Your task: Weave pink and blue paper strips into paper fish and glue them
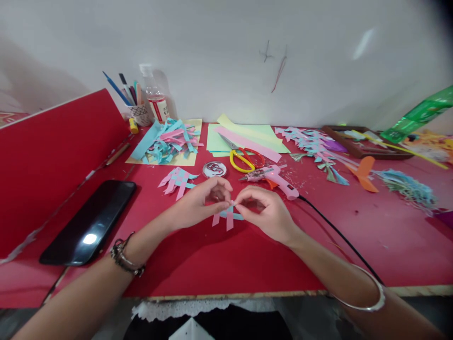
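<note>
Between my two hands, above the red table, is a small woven piece of pink and blue paper strips, its loose ends hanging down. My left hand pinches it from the left with thumb and fingers. From the right, my right hand pinches the same piece, the fingertips of both hands nearly meeting. Fingers hide its upper part. A similar woven paper piece lies just left of my hands. Beyond them are a pink glue gun, a round dish with dark coils and red-and-yellow-handled scissors.
A black phone lies at left beside a red upright panel. Cut strips are heaped behind, near a pen cup and clear bottle. The glue gun's cord runs right. A green bottle leans over a tray.
</note>
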`<control>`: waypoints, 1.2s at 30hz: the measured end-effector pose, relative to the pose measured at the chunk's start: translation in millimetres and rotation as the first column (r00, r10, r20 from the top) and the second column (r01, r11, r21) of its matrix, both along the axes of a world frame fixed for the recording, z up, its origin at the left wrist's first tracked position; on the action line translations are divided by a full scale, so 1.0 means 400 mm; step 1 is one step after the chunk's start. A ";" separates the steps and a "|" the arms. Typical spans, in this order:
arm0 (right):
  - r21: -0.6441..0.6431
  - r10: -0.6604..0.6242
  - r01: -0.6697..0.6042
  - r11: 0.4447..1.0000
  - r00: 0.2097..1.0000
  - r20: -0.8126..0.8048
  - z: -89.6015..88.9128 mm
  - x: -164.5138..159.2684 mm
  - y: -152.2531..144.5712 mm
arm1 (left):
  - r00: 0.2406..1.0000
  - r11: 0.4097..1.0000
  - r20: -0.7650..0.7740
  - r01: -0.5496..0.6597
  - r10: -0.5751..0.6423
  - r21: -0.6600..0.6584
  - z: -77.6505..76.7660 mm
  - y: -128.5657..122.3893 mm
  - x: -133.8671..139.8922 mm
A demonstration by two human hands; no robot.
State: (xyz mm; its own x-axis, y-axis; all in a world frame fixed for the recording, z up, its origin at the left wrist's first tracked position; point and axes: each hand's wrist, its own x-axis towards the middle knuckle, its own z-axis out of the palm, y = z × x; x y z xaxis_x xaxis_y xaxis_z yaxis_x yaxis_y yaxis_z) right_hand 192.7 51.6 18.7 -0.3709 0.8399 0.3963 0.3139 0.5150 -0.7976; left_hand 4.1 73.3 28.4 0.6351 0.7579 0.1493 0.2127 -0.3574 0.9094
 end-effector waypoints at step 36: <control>0.247 -0.050 -0.083 0.965 0.872 0.487 -0.057 -0.049 0.072 | 0.692 0.774 -0.698 0.335 0.185 0.537 -0.045 -0.044 -0.055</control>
State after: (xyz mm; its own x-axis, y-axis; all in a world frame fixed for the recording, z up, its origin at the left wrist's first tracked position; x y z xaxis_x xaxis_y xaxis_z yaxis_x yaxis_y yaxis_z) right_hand 173.0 80.6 -4.0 -0.5844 0.7279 0.3586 0.6160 0.6856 -0.3879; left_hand -17.9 55.5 10.3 0.7886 0.6139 0.0346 0.6093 -0.7877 0.0910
